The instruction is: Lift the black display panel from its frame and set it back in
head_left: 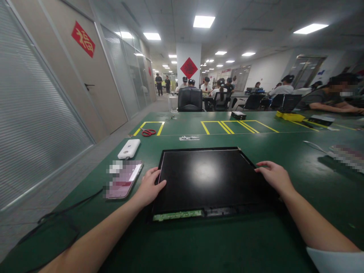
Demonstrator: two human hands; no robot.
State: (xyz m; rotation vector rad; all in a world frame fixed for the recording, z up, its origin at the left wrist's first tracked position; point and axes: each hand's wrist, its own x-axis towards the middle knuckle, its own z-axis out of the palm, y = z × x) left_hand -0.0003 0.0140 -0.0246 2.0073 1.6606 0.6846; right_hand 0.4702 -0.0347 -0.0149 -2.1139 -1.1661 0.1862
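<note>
A black LCD panel (182,182) in a dark frame lies in front of me, with a light glare on its screen. Along its near edge runs a green circuit board strip (178,215). My left hand (152,184) grips the panel's left edge, thumb on top and fingers curled by the rim. At the opposite side, my right hand (273,175) holds the right edge with its fingertips; its thumb is partly hidden. Whether the panel rests fully on the green table (216,246) or is slightly raised, I cannot tell.
To the left lie a phone (126,180), a white power bank (129,148) and a black cable (71,206). Farther off are red-handled scissors (148,132), small white pieces (189,138), a black box (238,115) and a yellow tray (289,116). A person (330,94) leans at the far right.
</note>
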